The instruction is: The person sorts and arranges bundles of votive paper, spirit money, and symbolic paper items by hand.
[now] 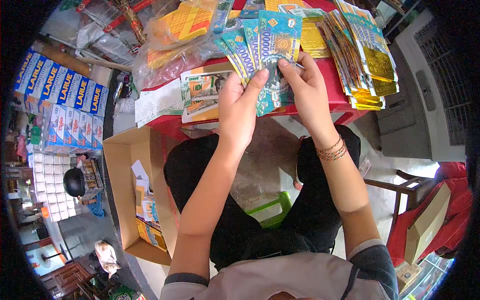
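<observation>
My left hand (pixel 239 110) is closed on a fan of blue-green joss paper notes (pixel 279 37), printed like banknotes with large numbers. The thumb of my right hand (pixel 311 92) presses on the right side of the same fan, its fingers behind the paper. Both hands are above the front edge of a red table (pixel 334 100). Under and beside my left wrist lie green-and-orange dollar-style notes (pixel 202 95). A thick stack of bundled notes with gold foil (pixel 357 60) is to the right of my right hand.
A clear plastic bag (pixel 165 55) with yellow-orange paper lies at the table's left. An open cardboard box (pixel 117 195) with paper packs stands left of my legs. A green plastic stool (pixel 272 210) is between my legs. Blue-and-white beer cartons (pixel 62 85) are stacked far left.
</observation>
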The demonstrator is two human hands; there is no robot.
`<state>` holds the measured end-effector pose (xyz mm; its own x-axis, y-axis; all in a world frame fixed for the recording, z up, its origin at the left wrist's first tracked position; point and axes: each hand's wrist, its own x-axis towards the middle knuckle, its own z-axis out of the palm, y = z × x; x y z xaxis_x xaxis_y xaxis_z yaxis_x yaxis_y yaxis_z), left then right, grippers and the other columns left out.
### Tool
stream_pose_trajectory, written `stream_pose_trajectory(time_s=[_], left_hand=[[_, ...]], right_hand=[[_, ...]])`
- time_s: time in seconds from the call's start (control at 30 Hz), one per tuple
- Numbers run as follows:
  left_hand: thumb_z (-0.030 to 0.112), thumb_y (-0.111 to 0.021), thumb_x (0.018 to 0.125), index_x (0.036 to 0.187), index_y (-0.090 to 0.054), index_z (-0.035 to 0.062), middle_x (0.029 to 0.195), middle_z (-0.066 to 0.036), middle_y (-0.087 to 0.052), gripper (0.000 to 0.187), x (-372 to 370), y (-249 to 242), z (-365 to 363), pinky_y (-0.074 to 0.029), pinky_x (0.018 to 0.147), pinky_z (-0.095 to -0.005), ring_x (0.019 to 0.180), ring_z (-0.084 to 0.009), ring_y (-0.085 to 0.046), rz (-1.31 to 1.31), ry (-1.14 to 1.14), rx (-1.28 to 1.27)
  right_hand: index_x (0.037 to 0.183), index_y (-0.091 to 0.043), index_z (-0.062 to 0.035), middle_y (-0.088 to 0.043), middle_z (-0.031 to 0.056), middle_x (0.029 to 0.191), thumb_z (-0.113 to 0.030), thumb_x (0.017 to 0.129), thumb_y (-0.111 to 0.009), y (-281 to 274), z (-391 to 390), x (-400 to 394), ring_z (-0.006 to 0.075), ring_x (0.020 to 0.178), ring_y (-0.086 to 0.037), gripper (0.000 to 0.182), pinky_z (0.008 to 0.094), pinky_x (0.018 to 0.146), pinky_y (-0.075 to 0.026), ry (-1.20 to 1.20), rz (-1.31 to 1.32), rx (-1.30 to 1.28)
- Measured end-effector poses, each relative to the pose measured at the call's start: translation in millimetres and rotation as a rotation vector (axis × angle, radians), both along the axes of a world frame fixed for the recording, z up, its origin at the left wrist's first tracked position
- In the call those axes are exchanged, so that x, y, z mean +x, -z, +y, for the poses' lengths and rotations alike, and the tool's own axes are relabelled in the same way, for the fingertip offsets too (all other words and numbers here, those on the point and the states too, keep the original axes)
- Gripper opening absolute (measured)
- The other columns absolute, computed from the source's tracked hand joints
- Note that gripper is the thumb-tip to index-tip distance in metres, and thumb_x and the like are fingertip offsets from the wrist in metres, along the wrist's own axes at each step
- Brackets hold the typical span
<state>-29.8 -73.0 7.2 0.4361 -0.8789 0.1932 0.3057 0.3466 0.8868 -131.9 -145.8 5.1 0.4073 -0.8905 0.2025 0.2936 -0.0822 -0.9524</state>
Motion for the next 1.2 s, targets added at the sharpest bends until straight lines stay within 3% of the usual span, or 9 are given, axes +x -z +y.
stream_pose_trajectory(time_s=[0.13, 0.23, 0.63, 1.2], left_hand=[[0.012, -0.058, 0.091, 0.113, -0.056, 0.0009, 0.110, -0.005, -0.062, 0.025, 2.8, -1.3, 1.0, -0.041, 0.090, -0.0269, 0.098, -0.0096, -0.056, 0.007, -0.014, 0.006], [0.014, -0.060, 0.091, 0.109, -0.059, 0.0002, 0.102, -0.002, -0.064, 0.023, 5.2, -7.0, 2.7, -0.043, 0.081, -0.0224, 0.089, -0.0052, -0.055, 0.072, -0.071, 0.035], [0.015, -0.061, 0.090, 0.109, -0.059, 0.0004, 0.101, -0.004, -0.064, 0.023, 15.1, -8.5, 6.4, -0.045, 0.079, -0.0232, 0.087, -0.0058, -0.057, 0.061, -0.097, 0.055], [0.014, -0.062, 0.089, 0.104, -0.062, 0.0012, 0.097, -0.003, -0.065, 0.019, 10.0, -7.9, 5.7, -0.045, 0.076, -0.0222, 0.084, -0.0053, -0.057, 0.113, -0.141, 0.019]], right_hand=[[0.102, -0.052, -0.0017, -0.061, 0.0011, 0.077, -0.015, 0.093, -0.057, -6.3, 2.1, -3.8, 0.0031, 0.066, -0.050, 0.017, 0.0194, 0.058, -0.040, -0.041, 0.045, -0.040], [0.103, -0.052, -0.0015, -0.062, 0.0018, 0.079, -0.015, 0.093, -0.056, -8.6, 2.4, -4.0, 0.0029, 0.068, -0.051, 0.017, 0.0190, 0.060, -0.040, -0.090, 0.011, -0.011], [0.108, -0.051, 0.0008, -0.065, 0.0036, 0.086, -0.014, 0.092, -0.058, -13.2, -1.5, -11.6, 0.0036, 0.076, -0.055, 0.023, 0.0194, 0.064, -0.043, -0.136, 0.162, -0.065], [0.105, -0.054, 0.0025, -0.065, 0.0041, 0.093, -0.011, 0.091, -0.058, -11.5, 1.0, -8.0, 0.0057, 0.082, -0.058, 0.020, 0.0210, 0.073, -0.046, -0.187, 0.039, 0.056]])
